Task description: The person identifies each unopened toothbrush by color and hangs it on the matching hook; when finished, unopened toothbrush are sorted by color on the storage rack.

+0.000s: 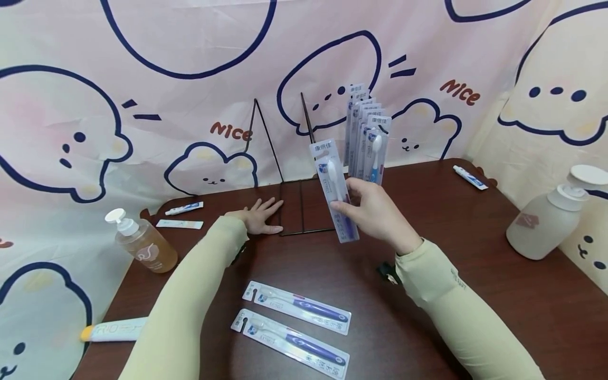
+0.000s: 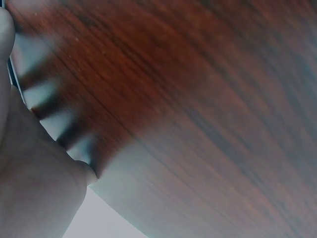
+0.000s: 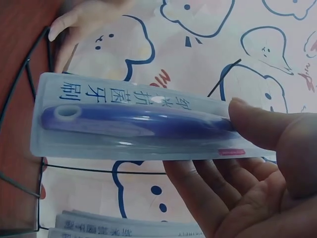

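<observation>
Nearest: two flat toothbrush packs point(image 1: 296, 307) lie on the table point(image 1: 465, 227), near side of the wire rack point(image 1: 301, 206). My right hand point(image 1: 377, 211) pinches the held pack point(image 1: 328, 174) before the rack's right half, top leaning left. I judge a light pinch best, sparing the clear blister; my left hand point(image 1: 258, 216), fingers spread, gripping nothing, could brace the rack's left edge. Held pack: pale card, blue lettering, purple handle. Farther: upright packs point(image 1: 366, 137) clustered at the rack's right end.

Right hand point(image 1: 375, 212) grips packaged toothbrush point(image 1: 334, 182); left hand point(image 1: 258, 217) spread by wire rack point(image 1: 303, 232).
</observation>
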`<state>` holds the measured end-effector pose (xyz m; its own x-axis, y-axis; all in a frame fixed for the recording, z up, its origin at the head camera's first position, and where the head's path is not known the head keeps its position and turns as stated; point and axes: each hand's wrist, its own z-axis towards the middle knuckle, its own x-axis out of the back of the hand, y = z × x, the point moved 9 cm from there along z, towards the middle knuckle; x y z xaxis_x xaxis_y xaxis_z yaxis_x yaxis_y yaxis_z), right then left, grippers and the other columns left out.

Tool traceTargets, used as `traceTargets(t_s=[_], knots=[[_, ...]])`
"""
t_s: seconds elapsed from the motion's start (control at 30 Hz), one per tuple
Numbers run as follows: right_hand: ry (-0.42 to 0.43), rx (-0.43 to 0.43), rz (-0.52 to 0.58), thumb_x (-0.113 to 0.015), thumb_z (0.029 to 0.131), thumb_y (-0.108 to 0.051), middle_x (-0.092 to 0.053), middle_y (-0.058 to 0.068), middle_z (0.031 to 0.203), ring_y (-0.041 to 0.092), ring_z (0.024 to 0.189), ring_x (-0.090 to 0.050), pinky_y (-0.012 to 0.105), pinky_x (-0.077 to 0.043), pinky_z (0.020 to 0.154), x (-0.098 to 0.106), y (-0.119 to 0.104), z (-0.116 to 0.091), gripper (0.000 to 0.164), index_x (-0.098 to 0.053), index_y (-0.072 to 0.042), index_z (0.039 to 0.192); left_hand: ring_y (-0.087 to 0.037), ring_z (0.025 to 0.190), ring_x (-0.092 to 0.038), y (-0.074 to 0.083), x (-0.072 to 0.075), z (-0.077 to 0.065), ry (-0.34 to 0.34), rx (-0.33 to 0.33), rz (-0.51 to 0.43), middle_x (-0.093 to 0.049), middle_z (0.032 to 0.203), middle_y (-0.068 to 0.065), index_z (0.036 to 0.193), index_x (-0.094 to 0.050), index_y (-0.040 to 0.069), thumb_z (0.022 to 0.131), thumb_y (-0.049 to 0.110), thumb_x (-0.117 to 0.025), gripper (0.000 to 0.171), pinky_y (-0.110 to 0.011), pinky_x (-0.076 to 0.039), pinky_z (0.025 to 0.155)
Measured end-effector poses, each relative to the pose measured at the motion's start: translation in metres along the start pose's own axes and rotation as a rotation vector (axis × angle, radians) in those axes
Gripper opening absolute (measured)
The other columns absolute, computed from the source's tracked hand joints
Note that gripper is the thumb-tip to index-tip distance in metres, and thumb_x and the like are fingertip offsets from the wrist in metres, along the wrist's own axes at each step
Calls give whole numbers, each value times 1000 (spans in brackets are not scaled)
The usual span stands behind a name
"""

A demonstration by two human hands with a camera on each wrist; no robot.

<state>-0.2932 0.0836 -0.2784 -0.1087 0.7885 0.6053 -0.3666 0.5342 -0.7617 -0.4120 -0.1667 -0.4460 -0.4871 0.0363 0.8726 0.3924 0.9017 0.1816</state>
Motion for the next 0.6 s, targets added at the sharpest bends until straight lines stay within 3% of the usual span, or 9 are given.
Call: traceTargets(t_s=[0.27,0.6], knots=[[11,-6,6,-66,85,-30,-60,1,113,20,99,-60,46,-51,75,-6,-6,17,39,-56,-17,120,-36,137,9,-1,-1,0,-7,10,-4,11,153,-4,148,5,28,85,66,-41,87,-63,-4,101],[23,-24,-11,-64,87,-30,-58,1,115,17,98,-59,43,-50,78,-12,5,40,42,-54,-16,125,-33,137,12,-7,-3,5,-13,26,-1,13,153,1,147,8,33,83,68,-40,87,-63,-3,101]])
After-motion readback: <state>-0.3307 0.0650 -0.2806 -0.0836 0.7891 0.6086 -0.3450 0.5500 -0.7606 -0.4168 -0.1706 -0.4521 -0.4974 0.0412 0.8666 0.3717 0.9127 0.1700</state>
